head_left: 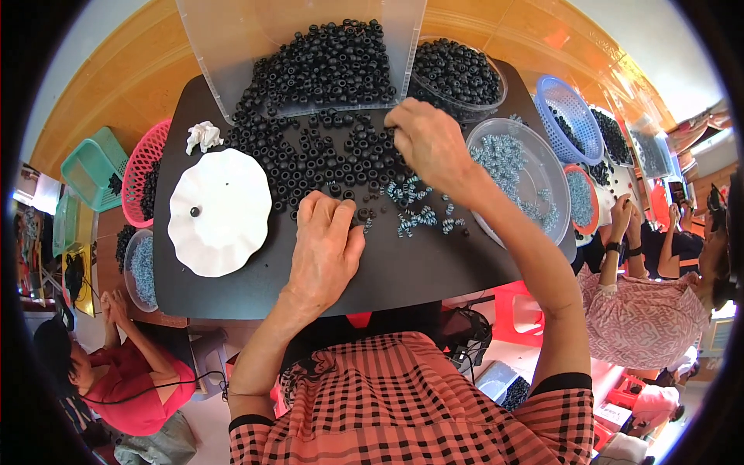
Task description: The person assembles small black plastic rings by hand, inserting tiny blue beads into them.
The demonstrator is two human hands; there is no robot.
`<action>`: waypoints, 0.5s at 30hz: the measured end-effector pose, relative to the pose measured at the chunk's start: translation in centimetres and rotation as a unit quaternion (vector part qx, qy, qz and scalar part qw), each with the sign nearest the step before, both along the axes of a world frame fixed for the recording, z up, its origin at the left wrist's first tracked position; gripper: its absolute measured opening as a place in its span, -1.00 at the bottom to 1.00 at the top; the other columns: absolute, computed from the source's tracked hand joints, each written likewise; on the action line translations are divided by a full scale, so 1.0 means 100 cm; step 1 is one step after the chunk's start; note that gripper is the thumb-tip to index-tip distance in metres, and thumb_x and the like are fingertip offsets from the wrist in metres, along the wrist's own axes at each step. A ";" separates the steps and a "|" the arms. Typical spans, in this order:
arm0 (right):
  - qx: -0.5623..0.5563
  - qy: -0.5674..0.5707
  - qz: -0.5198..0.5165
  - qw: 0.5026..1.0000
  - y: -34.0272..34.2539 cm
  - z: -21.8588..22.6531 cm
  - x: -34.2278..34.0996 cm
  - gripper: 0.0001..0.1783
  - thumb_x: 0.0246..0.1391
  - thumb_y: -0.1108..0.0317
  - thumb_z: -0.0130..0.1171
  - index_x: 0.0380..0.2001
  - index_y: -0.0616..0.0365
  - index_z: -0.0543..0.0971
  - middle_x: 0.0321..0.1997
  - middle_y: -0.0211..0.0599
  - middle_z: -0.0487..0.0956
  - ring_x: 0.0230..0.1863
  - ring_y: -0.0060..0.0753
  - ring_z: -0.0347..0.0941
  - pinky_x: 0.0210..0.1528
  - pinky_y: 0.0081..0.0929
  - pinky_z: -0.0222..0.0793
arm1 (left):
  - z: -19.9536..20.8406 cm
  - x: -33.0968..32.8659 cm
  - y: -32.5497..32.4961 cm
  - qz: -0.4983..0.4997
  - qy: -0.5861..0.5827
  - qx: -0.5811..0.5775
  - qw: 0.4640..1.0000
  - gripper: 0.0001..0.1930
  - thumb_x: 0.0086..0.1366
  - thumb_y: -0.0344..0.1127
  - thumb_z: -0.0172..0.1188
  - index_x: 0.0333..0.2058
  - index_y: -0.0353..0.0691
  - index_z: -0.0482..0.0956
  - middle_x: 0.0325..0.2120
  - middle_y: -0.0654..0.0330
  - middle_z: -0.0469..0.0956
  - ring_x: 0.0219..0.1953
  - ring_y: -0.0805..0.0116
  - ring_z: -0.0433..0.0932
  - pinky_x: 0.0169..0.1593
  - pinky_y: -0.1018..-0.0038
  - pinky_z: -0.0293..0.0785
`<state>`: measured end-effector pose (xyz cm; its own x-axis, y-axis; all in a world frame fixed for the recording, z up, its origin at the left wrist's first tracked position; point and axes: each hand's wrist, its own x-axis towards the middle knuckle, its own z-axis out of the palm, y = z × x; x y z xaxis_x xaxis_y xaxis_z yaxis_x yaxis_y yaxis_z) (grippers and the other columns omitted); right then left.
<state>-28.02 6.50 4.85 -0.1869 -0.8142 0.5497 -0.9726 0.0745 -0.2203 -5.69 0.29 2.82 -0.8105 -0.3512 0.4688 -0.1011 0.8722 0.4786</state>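
Observation:
My left hand [325, 242] rests at the near edge of a spread of black beads [310, 159], its fingers curled down to the dark table [395, 275]. What lies under those fingertips is hidden. Farther off and to the right, my right hand [431, 145] is closed, fingertips bent down at the right side of the beads. I cannot see what it pinches. Between the hands lie small light-blue and dark striped pieces [416, 222]. To the left stands a white wavy-rimmed plate [236, 205] with one black bead [194, 211] on it.
A clear box [213, 58] lies tipped, spilling black beads. Beside it stands a round tub of black beads [457, 74]. A clear round tray [559, 167] holds striped pieces. Crumpled tissue [204, 136] lies behind the plate. Other people work at left [139, 364] and right [643, 310].

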 end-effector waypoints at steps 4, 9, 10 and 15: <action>0.076 0.006 0.066 0.995 -0.021 -0.001 -0.036 -0.81 -0.12 0.55 0.11 -0.36 0.18 0.59 -0.31 -0.18 0.55 -0.23 -0.04 0.52 -0.18 -0.18 0.47 | 0.004 0.006 0.002 -0.006 0.032 0.043 0.999 -0.69 0.01 -0.57 0.23 -0.21 -0.41 0.47 -0.32 0.05 0.40 -0.12 0.03 0.34 -0.06 0.23 0.36; 0.167 0.005 0.074 0.983 -0.035 -0.012 -0.046 -0.78 -0.17 0.56 0.15 -0.36 0.18 0.62 -0.30 -0.16 0.58 -0.21 -0.02 0.53 -0.13 -0.19 0.48 | 0.000 0.010 0.004 -0.006 0.044 0.075 0.996 -0.70 0.01 -0.57 0.23 -0.22 -0.39 0.47 -0.33 0.08 0.41 -0.13 0.04 0.35 -0.07 0.24 0.37; 0.157 0.004 0.073 0.985 -0.036 -0.012 -0.044 -0.78 -0.18 0.55 0.16 -0.36 0.18 0.62 -0.31 -0.14 0.59 -0.21 0.00 0.53 -0.14 -0.17 0.47 | 0.000 0.009 0.005 -0.009 0.050 0.080 0.996 -0.71 0.02 -0.57 0.23 -0.22 -0.39 0.47 -0.33 0.08 0.41 -0.13 0.03 0.35 -0.07 0.24 0.37; 0.066 -0.141 0.069 0.985 -0.020 -0.004 -0.016 -0.77 -0.17 0.53 0.20 -0.33 0.23 0.60 -0.45 -0.24 0.56 -0.50 -0.36 0.46 -0.38 -0.42 0.41 | 0.003 0.007 0.003 -0.017 0.077 0.128 0.989 -0.74 0.05 -0.57 0.21 -0.22 -0.37 0.48 -0.37 0.08 0.45 -0.16 0.04 0.39 -0.10 0.29 0.39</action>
<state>-29.59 4.51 4.43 -0.1995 -0.9039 0.3783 -0.8766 -0.0079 -0.4811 -4.99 0.57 3.10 -0.7495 -0.4488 0.4866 0.0168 0.7220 0.6917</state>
